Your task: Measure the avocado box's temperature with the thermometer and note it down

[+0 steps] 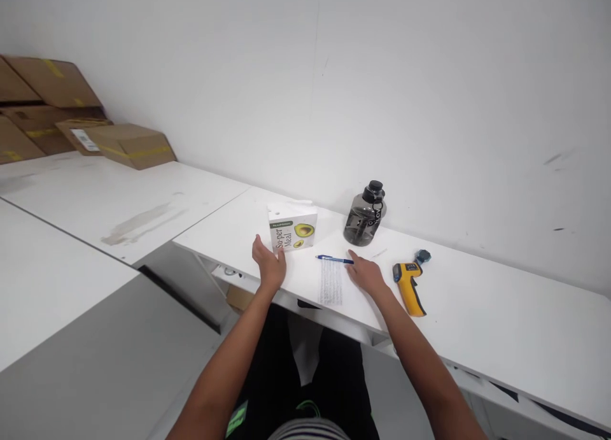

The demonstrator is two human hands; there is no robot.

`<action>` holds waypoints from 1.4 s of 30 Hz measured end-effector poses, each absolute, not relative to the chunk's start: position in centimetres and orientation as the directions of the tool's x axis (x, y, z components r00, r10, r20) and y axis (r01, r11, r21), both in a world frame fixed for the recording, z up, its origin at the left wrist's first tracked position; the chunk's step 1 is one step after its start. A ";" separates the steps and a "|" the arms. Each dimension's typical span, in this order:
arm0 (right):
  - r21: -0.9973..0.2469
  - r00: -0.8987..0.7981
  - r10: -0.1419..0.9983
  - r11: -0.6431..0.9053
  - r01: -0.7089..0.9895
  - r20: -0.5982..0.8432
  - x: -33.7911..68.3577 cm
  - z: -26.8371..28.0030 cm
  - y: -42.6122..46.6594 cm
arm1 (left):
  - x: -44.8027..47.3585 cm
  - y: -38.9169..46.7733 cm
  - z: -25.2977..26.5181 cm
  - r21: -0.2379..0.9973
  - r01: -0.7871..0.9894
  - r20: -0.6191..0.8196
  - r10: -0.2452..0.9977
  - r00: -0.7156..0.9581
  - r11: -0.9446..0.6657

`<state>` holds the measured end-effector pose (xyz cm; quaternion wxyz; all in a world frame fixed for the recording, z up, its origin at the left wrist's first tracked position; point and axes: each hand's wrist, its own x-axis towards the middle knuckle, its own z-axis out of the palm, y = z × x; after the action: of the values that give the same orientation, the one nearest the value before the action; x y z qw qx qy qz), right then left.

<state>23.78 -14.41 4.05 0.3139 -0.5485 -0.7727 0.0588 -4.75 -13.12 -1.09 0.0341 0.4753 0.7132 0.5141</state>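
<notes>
A white carton with avocado pictures (301, 231) and the words "Super Meal" stands upright on the white desk. My left hand (270, 265) is at its near left corner, thumb and fingers spread apart; whether the thumb touches the carton I cannot tell. A blue pen (331, 258) lies nearly level across the top of a printed paper slip (331, 284). The fingertips of my right hand (366, 274) close around the pen's right end. Behind that hand stands a dark see-through bottle (363, 217) with a black lid.
A yellow infrared thermometer gun (410, 288) lies right of my right hand, with a small dark teal object (422, 256) by its tip. Cardboard boxes (131, 144) sit at the far left against the wall. The desk's front edge (344, 325) runs beneath my forearms.
</notes>
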 end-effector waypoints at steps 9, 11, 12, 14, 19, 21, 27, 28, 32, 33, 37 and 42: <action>-0.495 0.004 0.971 0.119 0.861 0.240 22.5 -0.3 -16.1 | -2.5 -15.7 -0.4 0.567 0.795 0.638 0.725 -0.258 -0.215; -0.585 0.054 0.981 0.065 0.809 0.185 22.8 -0.2 -17.0 | -0.7 -17.3 -0.3 0.493 0.797 0.614 0.788 -0.036 -0.349; -0.663 0.065 0.982 0.069 0.745 0.176 23.0 0.0 -17.3 | 0.2 -18.0 -0.4 0.454 0.787 0.575 0.812 0.099 -0.417; -0.810 0.051 0.987 0.097 0.578 0.155 23.2 0.9 -17.3 | 1.6 -19.2 -0.7 0.370 0.801 0.502 0.827 0.255 -0.471; -0.895 -0.080 0.985 0.172 0.412 0.152 22.2 2.6 -15.3 | 2.5 -19.8 -1.2 0.280 0.856 0.467 0.840 0.275 -0.435; -0.899 -0.040 0.990 0.140 0.415 0.136 21.5 2.4 -14.7 | 2.3 -19.6 -1.2 0.285 0.852 0.454 0.845 0.283 -0.439; -0.853 -0.136 0.975 0.220 0.474 0.176 21.2 1.0 -14.8 | 2.3 -19.7 -0.8 0.302 0.853 0.407 0.866 0.290 -0.427; -0.851 -0.131 0.973 0.228 0.472 0.188 21.3 0.8 -14.8 | 2.3 -19.8 -0.8 0.303 0.853 0.403 0.868 0.291 -0.426; -0.874 -0.101 0.980 0.201 0.442 0.174 21.4 0.5 -14.5 | 2.3 -19.9 -0.9 0.312 0.852 0.396 0.873 0.286 -0.421; -0.880 -0.102 0.981 0.193 0.433 0.165 21.4 0.4 -14.4 | 2.3 -19.8 -1.0 0.313 0.852 0.396 0.873 0.284 -0.419; -0.897 -0.103 0.985 0.170 0.408 0.139 21.3 0.4 -14.2 | 2.3 -19.8 -1.1 0.314 0.856 0.399 0.875 0.274 -0.411; -0.880 -0.088 0.982 0.187 0.437 0.165 21.2 0.2 -14.1 | 2.3 -19.8 -1.2 0.302 0.857 0.411 0.868 0.279 -0.418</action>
<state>21.19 -14.10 0.21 0.4039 -0.5410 -0.6560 0.3374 2.35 -19.75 -1.19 0.0108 0.7996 0.5393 0.2640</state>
